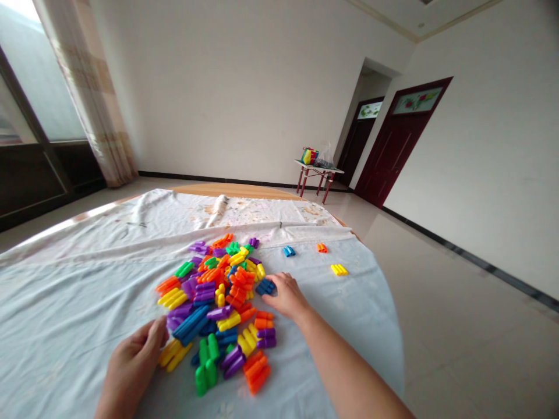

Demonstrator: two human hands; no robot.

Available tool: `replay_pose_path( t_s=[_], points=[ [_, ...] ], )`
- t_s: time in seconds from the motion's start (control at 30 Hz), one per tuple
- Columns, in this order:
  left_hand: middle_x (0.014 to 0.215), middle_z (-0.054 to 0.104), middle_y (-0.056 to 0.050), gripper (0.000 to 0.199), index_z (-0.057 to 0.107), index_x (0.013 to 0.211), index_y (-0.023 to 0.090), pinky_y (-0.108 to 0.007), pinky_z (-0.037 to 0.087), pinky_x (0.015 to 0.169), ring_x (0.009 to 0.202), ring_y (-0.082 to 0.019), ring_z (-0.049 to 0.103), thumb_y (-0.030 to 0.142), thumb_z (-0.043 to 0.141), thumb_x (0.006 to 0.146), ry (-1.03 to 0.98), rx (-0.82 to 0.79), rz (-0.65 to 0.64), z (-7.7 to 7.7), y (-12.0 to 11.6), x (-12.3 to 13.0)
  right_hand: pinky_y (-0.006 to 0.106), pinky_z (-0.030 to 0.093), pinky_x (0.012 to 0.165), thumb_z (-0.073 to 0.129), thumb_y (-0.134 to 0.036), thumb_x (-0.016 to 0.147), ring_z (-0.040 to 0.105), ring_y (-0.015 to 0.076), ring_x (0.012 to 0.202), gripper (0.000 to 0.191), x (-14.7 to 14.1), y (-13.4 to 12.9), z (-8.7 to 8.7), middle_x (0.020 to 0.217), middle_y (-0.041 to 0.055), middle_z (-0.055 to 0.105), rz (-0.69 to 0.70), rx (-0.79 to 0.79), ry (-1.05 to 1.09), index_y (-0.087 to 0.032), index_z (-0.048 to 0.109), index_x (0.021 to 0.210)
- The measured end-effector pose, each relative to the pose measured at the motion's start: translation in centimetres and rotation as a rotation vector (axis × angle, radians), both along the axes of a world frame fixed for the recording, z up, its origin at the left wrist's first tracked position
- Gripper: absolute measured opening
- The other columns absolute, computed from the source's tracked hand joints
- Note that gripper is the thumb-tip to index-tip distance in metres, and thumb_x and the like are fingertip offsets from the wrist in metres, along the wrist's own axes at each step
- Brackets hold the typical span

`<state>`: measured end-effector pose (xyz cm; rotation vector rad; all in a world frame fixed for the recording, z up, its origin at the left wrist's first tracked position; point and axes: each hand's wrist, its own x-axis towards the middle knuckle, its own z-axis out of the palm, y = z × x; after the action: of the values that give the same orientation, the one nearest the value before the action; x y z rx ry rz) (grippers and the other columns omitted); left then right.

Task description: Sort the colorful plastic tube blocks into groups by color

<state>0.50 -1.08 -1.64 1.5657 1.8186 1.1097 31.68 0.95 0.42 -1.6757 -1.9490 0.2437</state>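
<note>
A heap of plastic building pieces shaped like joined tubes, in orange, purple, yellow, green and blue, lies on the cloth. At its right edge, my right hand (286, 295) has thumb and fingers closed around a dark blue tube piece (264, 287). My left hand (135, 355) is at the heap's lower left, fingers curled and thumb pressed in; what is between them is hidden. Its fingertips meet a purple piece (175, 321), just above a yellow piece (174, 354). Apart from the heap, on the right, lie a blue piece (289, 251), an orange piece (322, 248) and a yellow piece (339, 270).
The round table (236, 190) carries a pale blue cloth (349, 337) and a wrinkled white flowered cloth (183, 210). Beyond it, a small table (321, 169) with red legs holds a colourful package and a plastic bag. Dark red doors (402, 139) stand at the right.
</note>
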Motion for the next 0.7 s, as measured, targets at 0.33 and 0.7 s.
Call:
replay_pose_path(
  t_s=[0.33,0.7],
  points=[
    [0.052,0.049,0.002,0.045,0.057,0.064,0.016,-0.024,0.037,0.052,0.053,-0.014,0.045,0.061,0.048,0.069,-0.177,-0.094,-0.016,0.3,0.1,0.2,0.035,0.041,0.093,0.063,-0.016,0.069,0.055,0.0215,0.103,0.044,2.6,-0.5,-0.8,0.108,0.0054,0.064,0.036,-0.032,0.082,-0.022,0.06,0.112],
    [0.051,0.048,0.001,0.044,0.057,0.064,0.015,-0.023,0.037,0.048,0.05,-0.013,0.044,0.058,0.047,0.071,-0.145,-0.078,0.02,0.9,-0.5,0.5,0.036,0.042,0.093,0.061,-0.012,0.069,0.055,0.0208,0.103,0.043,2.2,-0.8,-0.6,0.107,0.0056,0.065,0.11,0.029,0.087,-0.021,0.061,0.111]
  ],
)
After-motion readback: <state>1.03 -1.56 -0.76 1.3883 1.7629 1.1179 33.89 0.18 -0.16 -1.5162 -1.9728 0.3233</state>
